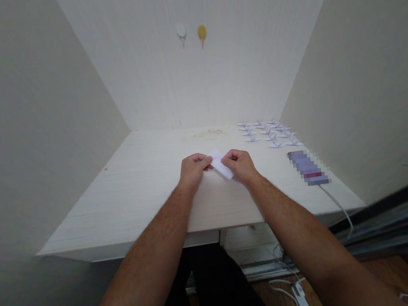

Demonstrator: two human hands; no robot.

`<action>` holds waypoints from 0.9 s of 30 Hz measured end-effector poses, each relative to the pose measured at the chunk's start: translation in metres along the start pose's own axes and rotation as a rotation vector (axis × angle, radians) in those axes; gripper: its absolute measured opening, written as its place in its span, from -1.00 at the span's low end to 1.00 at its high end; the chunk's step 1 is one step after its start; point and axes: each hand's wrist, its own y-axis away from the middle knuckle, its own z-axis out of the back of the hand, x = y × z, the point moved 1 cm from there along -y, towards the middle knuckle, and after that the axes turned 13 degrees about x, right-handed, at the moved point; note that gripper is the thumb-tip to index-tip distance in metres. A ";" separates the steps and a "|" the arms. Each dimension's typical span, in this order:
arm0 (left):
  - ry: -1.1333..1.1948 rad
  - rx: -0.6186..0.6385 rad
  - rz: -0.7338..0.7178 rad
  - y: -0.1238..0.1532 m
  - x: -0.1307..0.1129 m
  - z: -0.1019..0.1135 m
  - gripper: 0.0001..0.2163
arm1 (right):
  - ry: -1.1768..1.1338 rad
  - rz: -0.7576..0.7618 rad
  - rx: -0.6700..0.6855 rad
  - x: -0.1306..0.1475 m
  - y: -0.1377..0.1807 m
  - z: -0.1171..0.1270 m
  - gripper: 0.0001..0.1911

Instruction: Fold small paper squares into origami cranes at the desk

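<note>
Evidently a fold is in hand: the paper point(223, 169) is up between both hands, a little above or against the middle of the surface point(135, 203). The left hand point(195, 168) pinches its left side, thumb over curled fingers; the right hand point(239, 163) pinches the opposite edge the same way, thumb laid on top. I judge this to be shaping work with creases to set, and the next move calls for edges kept matched and light, even thumb pressure. How many layers the paper has I cannot tell, as its white face is washed out.

It looks thin, smooth and narrow, a small slanting strip. Beyond the right hand, toward the back corner, stand rows of cranes point(272, 136), pale, sharp-pointed and crisply creased. Nearer the right edge lies a flat oblong device point(307, 166), pixelated, with a smooth white cable point(335, 199) running off the edge. The surface is pale, with a fine streaked grain. Two rounded hooks, one white point(181, 29), one yellow point(201, 31), hang on the similarly streaked wall point(157, 88).
</note>
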 end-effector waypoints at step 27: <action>-0.163 0.171 0.036 0.001 0.001 -0.001 -0.79 | -0.084 0.029 -0.005 0.001 -0.001 -0.002 -0.78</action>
